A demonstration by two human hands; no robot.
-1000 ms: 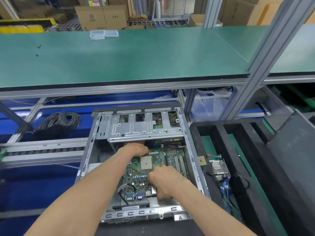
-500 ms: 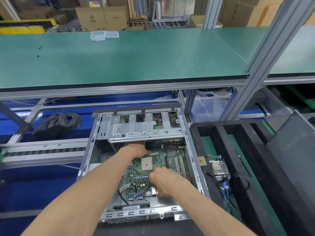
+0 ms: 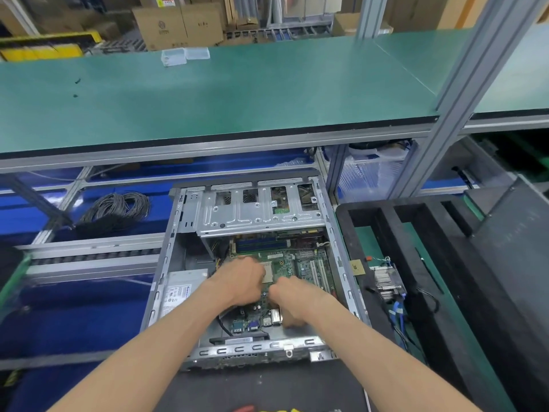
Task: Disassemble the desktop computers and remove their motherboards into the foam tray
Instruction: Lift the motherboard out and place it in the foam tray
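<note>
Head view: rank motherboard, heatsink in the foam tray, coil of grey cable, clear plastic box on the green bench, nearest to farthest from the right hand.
From the right hand:
1. Motherboard, directly under it, inside the case.
2. Heatsink, to its right, in the foam tray.
3. Cable coil, far left, behind the case.
4. Clear plastic box, on the green bench beyond.

Fingertips of both hands hidden behind their own knuckles, left hand (image 3: 242,281) covering the motherboard (image 3: 285,263) socket — grip unclear, red-and-yellow objects (image 3: 267,409) at six o'clock cut by the edge — unidentifiable
</note>
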